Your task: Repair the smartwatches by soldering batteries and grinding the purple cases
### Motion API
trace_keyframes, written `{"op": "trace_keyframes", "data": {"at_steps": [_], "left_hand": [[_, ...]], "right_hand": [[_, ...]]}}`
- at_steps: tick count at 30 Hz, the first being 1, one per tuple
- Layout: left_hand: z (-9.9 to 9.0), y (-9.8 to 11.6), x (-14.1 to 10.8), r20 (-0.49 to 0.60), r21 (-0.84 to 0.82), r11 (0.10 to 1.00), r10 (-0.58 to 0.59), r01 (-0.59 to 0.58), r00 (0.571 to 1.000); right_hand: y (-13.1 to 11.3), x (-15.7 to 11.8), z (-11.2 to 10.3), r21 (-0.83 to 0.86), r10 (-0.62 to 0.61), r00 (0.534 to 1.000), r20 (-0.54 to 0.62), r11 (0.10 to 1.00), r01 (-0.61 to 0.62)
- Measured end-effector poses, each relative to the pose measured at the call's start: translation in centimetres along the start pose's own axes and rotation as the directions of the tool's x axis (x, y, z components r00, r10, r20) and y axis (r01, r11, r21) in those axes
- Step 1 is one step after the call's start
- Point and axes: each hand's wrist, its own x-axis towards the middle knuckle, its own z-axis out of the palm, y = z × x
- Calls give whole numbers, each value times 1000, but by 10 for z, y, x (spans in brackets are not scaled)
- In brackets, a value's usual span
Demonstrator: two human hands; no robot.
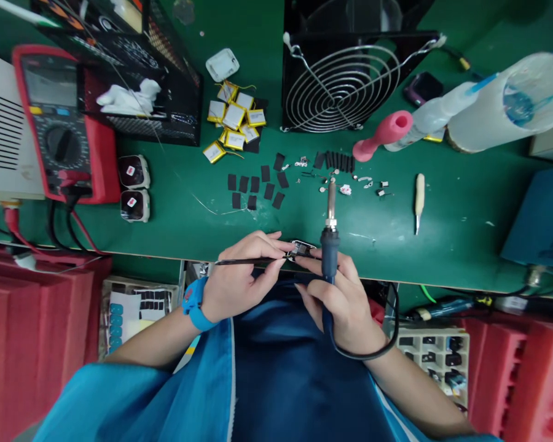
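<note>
At the front edge of the bench, both hands meet around a small electronic device in an open case point(301, 248). My left hand point(251, 264) pinches dark, slender tweezers point(244, 261), and its fingertips touch the device's left side. A soldering iron point(330, 245) is gripped in my right hand point(345, 301), with its metal tip pointing away from me over the bench. Fingers of that same hand reach the device's right side. The fingers hide much of the device, so its finer parts cannot be made out.
Black pads point(255, 184), small battery cells point(234, 115) and tiny parts lie ahead. Behind them stands a fan point(341, 86). A red multimeter point(58, 129) and two small cases point(134, 205) are left. To the right are bottles point(424, 123), a pale-handled tool point(419, 199) and a blue box point(541, 221).
</note>
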Motion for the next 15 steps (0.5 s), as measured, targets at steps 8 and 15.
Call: {"op": "trace_keyframes", "data": {"at_steps": [8, 15], "left_hand": [[0, 5, 2, 40, 81, 996, 35, -39, 999], [3, 7, 1, 20, 103, 994, 25, -26, 999]], "right_hand": [[1, 1, -11, 16, 32, 996, -81, 999, -31], [1, -11, -48, 149, 137, 979, -152, 982, -114]]}}
